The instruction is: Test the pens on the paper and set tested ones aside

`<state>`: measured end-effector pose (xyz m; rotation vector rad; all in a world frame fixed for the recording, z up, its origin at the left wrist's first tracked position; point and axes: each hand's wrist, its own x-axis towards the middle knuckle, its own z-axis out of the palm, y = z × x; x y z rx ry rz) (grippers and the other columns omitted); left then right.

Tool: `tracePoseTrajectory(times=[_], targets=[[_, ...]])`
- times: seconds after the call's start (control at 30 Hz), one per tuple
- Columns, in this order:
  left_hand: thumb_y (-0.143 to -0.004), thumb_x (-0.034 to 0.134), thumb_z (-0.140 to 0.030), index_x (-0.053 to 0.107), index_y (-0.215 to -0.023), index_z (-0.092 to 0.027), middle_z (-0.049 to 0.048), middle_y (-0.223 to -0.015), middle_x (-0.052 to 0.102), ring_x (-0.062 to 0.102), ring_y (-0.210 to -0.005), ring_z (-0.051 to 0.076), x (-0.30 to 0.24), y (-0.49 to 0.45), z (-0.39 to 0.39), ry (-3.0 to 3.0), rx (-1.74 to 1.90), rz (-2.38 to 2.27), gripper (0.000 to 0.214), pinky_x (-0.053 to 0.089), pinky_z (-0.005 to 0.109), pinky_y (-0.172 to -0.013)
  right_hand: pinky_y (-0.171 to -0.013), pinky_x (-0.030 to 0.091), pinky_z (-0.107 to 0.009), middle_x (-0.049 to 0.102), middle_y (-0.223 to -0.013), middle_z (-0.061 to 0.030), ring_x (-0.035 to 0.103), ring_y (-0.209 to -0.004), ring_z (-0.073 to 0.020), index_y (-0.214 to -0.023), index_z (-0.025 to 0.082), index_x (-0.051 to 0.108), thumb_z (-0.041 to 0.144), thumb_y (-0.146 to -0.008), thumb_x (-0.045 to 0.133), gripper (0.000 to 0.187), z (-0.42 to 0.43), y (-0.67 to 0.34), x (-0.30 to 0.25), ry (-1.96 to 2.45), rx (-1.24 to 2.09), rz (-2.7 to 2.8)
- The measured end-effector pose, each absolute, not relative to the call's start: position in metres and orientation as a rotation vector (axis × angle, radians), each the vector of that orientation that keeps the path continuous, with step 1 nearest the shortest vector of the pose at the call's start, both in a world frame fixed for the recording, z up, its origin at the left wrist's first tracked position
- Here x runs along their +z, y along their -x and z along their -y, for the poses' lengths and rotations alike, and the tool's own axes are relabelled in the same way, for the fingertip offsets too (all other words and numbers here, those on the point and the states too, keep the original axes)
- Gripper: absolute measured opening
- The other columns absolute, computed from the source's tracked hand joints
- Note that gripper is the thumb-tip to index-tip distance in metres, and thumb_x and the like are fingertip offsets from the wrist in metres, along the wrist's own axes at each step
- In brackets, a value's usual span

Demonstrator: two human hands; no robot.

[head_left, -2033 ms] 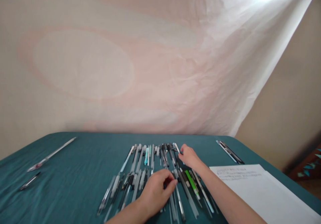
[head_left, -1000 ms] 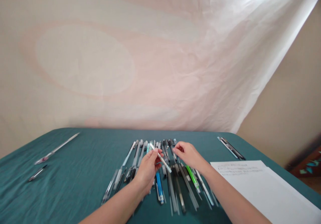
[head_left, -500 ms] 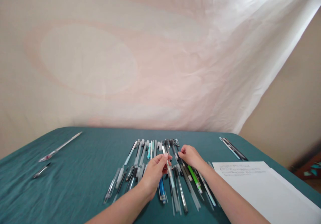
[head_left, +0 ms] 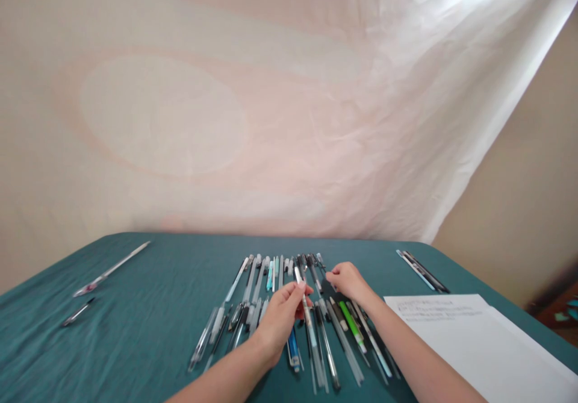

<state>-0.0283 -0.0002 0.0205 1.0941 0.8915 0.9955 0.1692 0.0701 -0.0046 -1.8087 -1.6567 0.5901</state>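
Note:
My left hand (head_left: 284, 312) is closed around a slim white pen (head_left: 307, 315) with a pale blue lower part, held at a slant over the pens. Farther right, my right hand (head_left: 348, 281) has its fingers pinched together low over the table, just right of some black-capped pens (head_left: 312, 264). Whatever its fingertips grip is hidden or too small to make out. Pens lie in two rough rows, a back one and a front one. In the front row are a green pen (head_left: 351, 326), a blue pen (head_left: 293, 350) and several clear ones.
White paper sheets (head_left: 469, 355) with writing at the top lie to the right. Behind them rests a small group of pens (head_left: 422, 270). A long pale pen (head_left: 112, 268) and a short dark pen (head_left: 78, 312) lie far left on the green cloth (head_left: 149, 331).
My right hand has shifted slightly right, away from the black-capped pens. My left hand keeps its hold on the white pen. The whole view has moved a little.

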Motion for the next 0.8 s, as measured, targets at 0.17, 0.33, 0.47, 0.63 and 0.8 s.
tracePoseTrajectory(times=[0.17, 0.33, 0.47, 0.63, 0.8], targets=[[-0.081, 0.049, -0.046, 0.061, -0.083, -0.016, -0.0007, -0.067, 0.055, 0.045, -0.06, 0.013, 0.027, 0.027, 0.008, -1.327, 0.931, -0.867, 0.033, 0.035, 0.023, -0.06, -0.039, 0.031, -0.02, 0.053, -0.047, 0.001, 0.043, -0.038, -0.008, -0.067, 0.013, 0.061, 0.04, -0.077, 0.049, 0.032, -0.063, -0.176, 0.026, 1.547, 0.904, 1.516], [-0.082, 0.047, -0.048, 0.061, -0.082, -0.016, -0.0016, -0.066, 0.053, 0.045, -0.062, 0.013, 0.029, 0.024, 0.015, -1.504, 0.892, -0.824, 0.035, 0.033, 0.022, -0.059, -0.049, 0.042, -0.019, 0.063, -0.079, -0.0044, 0.055, -0.059, -0.009, -0.092, 0.014, 0.062, 0.041, -0.07, 0.064, 0.034, -0.039, -0.158, 0.064, 1.165, 1.168, 1.394], [-0.084, 0.046, -0.047, 0.058, -0.074, -0.016, -0.0022, -0.065, 0.049, 0.043, -0.062, 0.013, 0.027, 0.024, 0.016, -1.591, 0.901, -0.816, 0.035, 0.032, 0.021, -0.057, -0.048, 0.043, -0.019, 0.062, -0.078, -0.0035, 0.056, -0.061, -0.0095, -0.087, 0.014, 0.064, 0.035, -0.069, 0.069, 0.029, -0.021, -0.143, 0.081, 0.931, 1.313, 1.315], [-0.085, 0.044, -0.047, 0.057, -0.075, -0.016, -0.0017, -0.066, 0.05, 0.044, -0.063, 0.013, 0.026, 0.025, 0.015, -1.61, 0.888, -0.808, 0.035, 0.033, 0.022, -0.058, -0.048, 0.043, -0.019, 0.06, -0.07, -0.001, 0.053, -0.055, -0.0081, -0.085, 0.014, 0.063, 0.035, -0.071, 0.067, 0.025, -0.016, -0.14, 0.085, 0.926, 1.294, 1.373], [-0.084, 0.044, -0.047, 0.056, -0.071, -0.016, -0.0019, -0.064, 0.049, 0.043, -0.062, 0.013, 0.028, 0.024, 0.016, -1.619, 0.895, -0.814, 0.036, 0.032, 0.022, -0.057, -0.047, 0.043, -0.019, 0.06, -0.07, -0.0007, 0.05, -0.052, -0.0071, -0.083, 0.014, 0.062, 0.037, -0.07, 0.068, 0.028, -0.019, -0.142, 0.083, 0.958, 1.298, 1.384]])
